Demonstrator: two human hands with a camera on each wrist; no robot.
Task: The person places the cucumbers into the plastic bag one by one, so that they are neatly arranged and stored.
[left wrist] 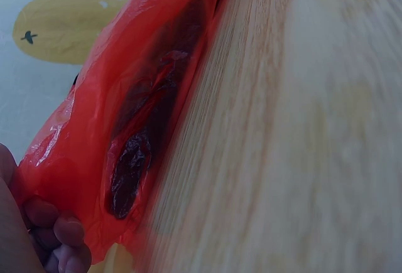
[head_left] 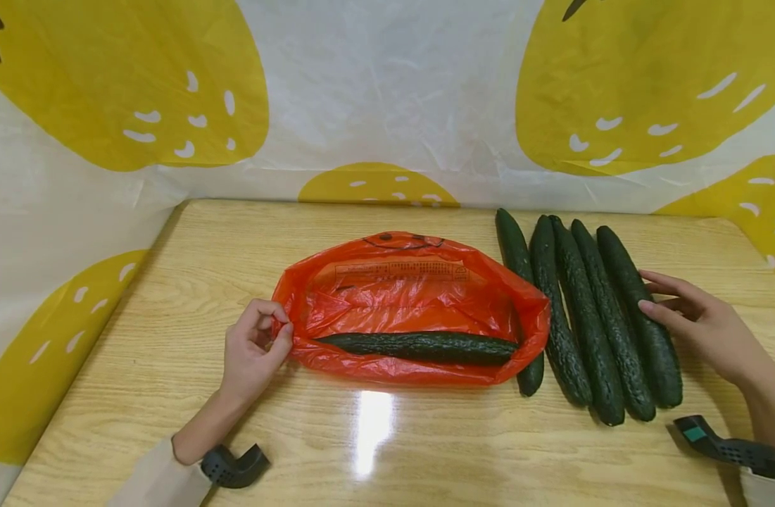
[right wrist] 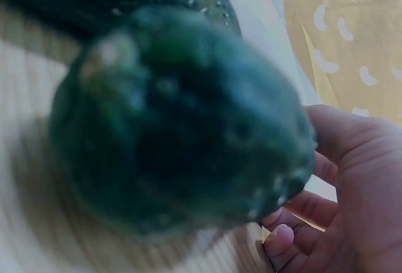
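A red plastic bag (head_left: pixel 419 306) lies on its side with its mouth spread wide towards me. Inside it, along the lower edge, rests one dark green cucumber (head_left: pixel 425 345), which shows through the film in the left wrist view. My left hand (head_left: pixel 255 348) pinches the left corner of the bag's rim between thumb and fingers. On the other side, my right hand (head_left: pixel 710 327) touches the right flank of the rightmost cucumber (head_left: pixel 656 352) with thumb and fingertips. That cucumber's blunt end fills much of the right wrist view, and it lies on the table.
Several more cucumbers (head_left: pixel 586 331) lie side by side between the bag and my right hand; the leftmost (head_left: pixel 514 243) is partly behind the bag's right edge. The wooden table (head_left: pixel 222 232) meets a white sheet (head_left: pixel 387 84) with yellow fruit prints at the back and sides.
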